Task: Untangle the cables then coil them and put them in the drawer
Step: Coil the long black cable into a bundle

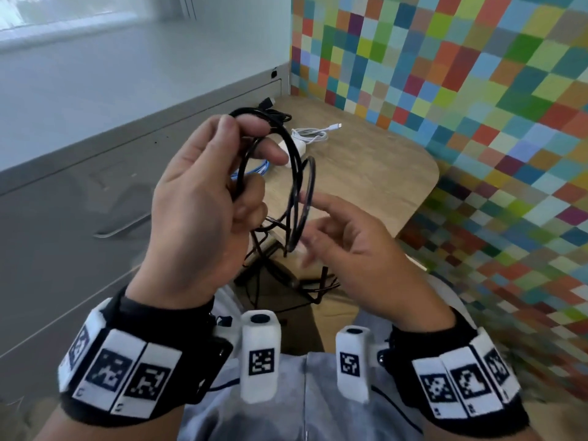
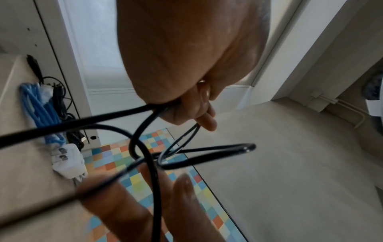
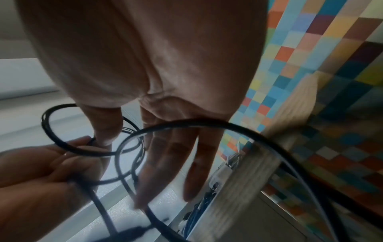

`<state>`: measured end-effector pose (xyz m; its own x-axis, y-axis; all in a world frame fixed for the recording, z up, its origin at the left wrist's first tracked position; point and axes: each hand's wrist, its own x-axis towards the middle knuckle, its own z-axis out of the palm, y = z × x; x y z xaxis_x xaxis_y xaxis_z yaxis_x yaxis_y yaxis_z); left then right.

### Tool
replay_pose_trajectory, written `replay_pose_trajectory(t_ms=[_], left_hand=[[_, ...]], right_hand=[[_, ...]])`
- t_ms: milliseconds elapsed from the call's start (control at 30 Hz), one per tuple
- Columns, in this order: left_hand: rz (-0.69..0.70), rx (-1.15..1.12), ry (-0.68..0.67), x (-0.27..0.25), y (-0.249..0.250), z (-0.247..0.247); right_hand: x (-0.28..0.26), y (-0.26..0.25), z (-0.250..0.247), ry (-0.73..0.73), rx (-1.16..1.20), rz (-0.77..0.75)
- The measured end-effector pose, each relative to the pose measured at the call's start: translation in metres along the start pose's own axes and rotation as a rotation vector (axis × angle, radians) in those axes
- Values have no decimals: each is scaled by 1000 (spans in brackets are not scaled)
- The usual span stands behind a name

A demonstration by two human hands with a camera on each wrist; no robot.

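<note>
My left hand (image 1: 248,144) is raised over the near table edge and grips a black cable (image 1: 296,186) gathered into several loops, thumb on top and fingers curled through the coil. In the left wrist view the curled fingers (image 2: 199,114) close round the black cable (image 2: 143,152). My right hand (image 1: 313,221) sits just right of the coil, its fingers straight and spread, blurred, brushing the outer loop. The right wrist view shows those fingers (image 3: 165,163) extended behind a loop of the cable (image 3: 207,122). The cable's loose tail (image 1: 286,275) hangs to my lap.
On the wooden table (image 1: 366,173) lie a white cable with charger (image 1: 310,135), a blue cable (image 1: 259,168) and another black cable (image 1: 270,114). A grey drawer unit with a closed drawer and its handle (image 1: 122,226) stands left. A chequered wall is on the right.
</note>
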<state>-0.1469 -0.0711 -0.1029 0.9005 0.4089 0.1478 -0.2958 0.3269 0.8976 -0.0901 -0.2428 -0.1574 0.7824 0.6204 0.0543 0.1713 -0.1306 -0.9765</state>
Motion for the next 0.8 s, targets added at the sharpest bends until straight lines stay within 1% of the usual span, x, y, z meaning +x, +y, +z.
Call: replay_pose_trajectory(t_ms=[33,67,200,267,333,467,567,633,667,800], left_hand=[[7,1,1,0,2,-1],[12,2,10,0,3,-3],[7,12,60,5,6,-14],[12,44,71,7,4,-17],[32,77,88,10,3,-22],[42,90,167,17,4,-37],[30,73,196,19,4,-42],[21,64,180,18,3,-39],[16,65,165,18,2,-37],[-6,70,109,15,-2,-27]], right_hand=[[-1,-1,-2,2,-5,6],[-3,-2,-5,36,-29,-6],[-5,0,-31,279,-32,-109],[-4,6,-43,380,-17,-132],[-4,13,-53,478,74,-131],[-2,21,-73,746,313,-79],[0,27,-83,892,330,-79],[2,31,-84,913,302,-83],[3,33,-83,896,284,-76],[5,35,-77,744,176,-21]])
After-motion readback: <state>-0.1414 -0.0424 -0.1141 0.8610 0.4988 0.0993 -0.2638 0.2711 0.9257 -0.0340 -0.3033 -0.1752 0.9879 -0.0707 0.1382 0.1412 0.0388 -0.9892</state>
